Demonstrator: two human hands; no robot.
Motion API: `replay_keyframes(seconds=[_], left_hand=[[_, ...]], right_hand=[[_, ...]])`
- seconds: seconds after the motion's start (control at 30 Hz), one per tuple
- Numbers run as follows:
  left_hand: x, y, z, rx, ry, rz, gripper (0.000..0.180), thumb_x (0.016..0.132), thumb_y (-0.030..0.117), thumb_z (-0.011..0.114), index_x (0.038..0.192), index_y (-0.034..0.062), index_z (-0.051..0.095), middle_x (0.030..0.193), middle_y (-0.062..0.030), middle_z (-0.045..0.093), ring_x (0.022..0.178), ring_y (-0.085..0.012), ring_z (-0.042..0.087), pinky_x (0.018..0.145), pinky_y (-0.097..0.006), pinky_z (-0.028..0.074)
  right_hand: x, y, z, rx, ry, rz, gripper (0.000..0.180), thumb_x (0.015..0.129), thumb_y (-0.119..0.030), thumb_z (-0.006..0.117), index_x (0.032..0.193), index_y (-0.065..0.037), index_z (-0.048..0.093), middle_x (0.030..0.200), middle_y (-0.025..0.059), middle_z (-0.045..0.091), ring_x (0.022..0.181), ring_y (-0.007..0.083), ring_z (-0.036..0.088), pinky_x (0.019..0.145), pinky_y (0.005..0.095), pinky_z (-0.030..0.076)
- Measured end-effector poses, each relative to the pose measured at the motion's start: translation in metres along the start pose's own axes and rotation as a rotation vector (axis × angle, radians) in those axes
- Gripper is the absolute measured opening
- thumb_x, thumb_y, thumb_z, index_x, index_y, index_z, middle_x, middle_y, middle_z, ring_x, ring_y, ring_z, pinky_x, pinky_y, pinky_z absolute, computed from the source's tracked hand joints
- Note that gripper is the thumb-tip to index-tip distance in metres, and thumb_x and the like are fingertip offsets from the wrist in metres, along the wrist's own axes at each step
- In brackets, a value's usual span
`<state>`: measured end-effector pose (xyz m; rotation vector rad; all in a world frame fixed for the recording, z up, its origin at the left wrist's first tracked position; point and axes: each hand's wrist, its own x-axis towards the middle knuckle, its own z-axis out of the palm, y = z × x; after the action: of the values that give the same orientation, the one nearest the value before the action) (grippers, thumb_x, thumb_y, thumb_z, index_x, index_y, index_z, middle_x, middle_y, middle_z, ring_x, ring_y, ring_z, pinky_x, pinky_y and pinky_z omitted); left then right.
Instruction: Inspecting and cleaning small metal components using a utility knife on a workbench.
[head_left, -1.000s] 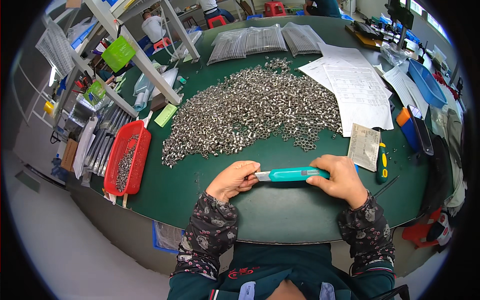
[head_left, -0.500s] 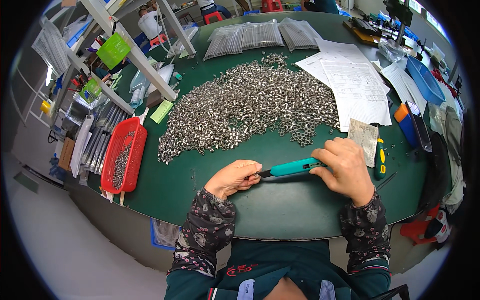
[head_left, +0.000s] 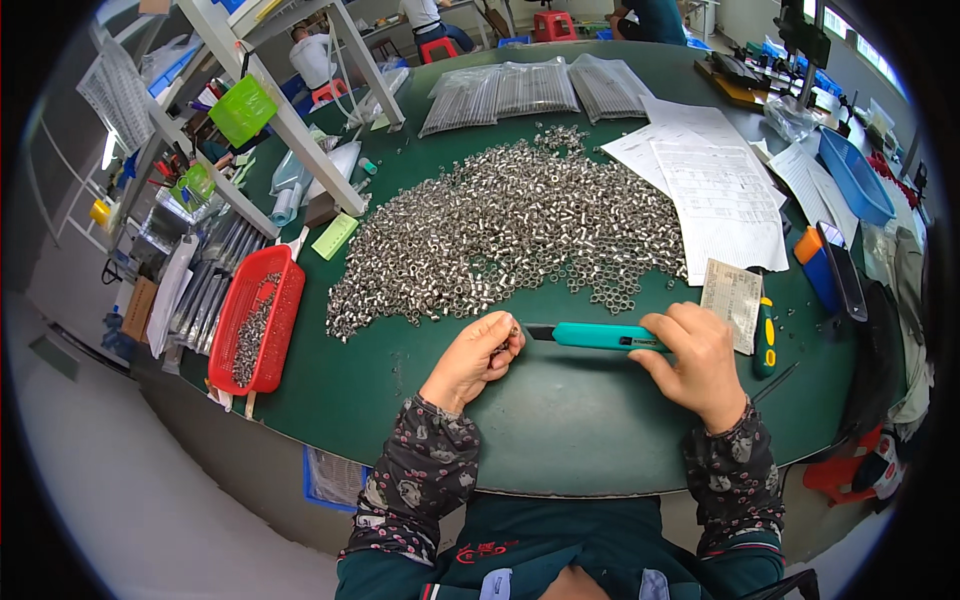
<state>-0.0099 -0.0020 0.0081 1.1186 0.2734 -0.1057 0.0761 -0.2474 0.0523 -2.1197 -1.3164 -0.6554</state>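
Note:
My right hand (head_left: 698,362) is wrapped round the handle of a teal utility knife (head_left: 600,336), its dark blade pointing left. The blade tip ends just short of my left hand (head_left: 474,358), with a small gap between them. Closed fingers of my left hand hold small metal rings (head_left: 511,338); how many is hidden by the fingers. Beyond both hands a wide heap of small shiny metal rings (head_left: 500,230) covers the middle of the green table (head_left: 570,440).
A red basket (head_left: 282,330) with metal rings stands at the left, beside a shelf post (head_left: 300,130). To the right lie paper sheets (head_left: 725,205), a tan card (head_left: 731,300), a yellow-green handled tool (head_left: 765,340) and a phone (head_left: 842,270). Bagged metal tubes (head_left: 535,88) lie at the back.
The knife has come away from my left fingers and now lies more level. My left hand has turned, so rings show at its fingertips. The whole view has shifted slightly.

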Motion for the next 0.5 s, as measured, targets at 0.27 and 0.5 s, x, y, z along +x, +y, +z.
replay_keyframes(seconds=[0.27, 0.5], left_hand=[[0.004, -0.004, -0.01, -0.26, -0.071, 0.216, 0.01, 0.085, 0.01, 0.051, 0.094, 0.0047, 0.051, 0.075, -0.0007, 0.048, 0.048, -0.002, 0.032, 0.036, -0.014, 0.025], [0.007, -0.006, -0.009, -0.224, -0.06, 0.227, 0.011, 0.083, 0.006, 0.053, 0.094, 0.0047, 0.051, 0.079, -0.0016, 0.05, 0.048, -0.0019, 0.031, 0.036, -0.014, 0.024]], right_hand=[[-0.012, -0.001, 0.021, 0.481, -0.261, 0.477, 0.027, 0.068, -0.027, 0.066, 0.08, -0.003, 0.061, 0.066, 0.0125, 0.058, 0.059, 0.0284, 0.056, 0.053, 0.0352, 0.043], [-0.013, 0.0, 0.026, 0.639, -0.356, 0.63, 0.029, 0.071, -0.03, 0.065, 0.08, -0.003, 0.062, 0.061, 0.0124, 0.057, 0.051, 0.0232, 0.053, 0.051, 0.0316, 0.041]])
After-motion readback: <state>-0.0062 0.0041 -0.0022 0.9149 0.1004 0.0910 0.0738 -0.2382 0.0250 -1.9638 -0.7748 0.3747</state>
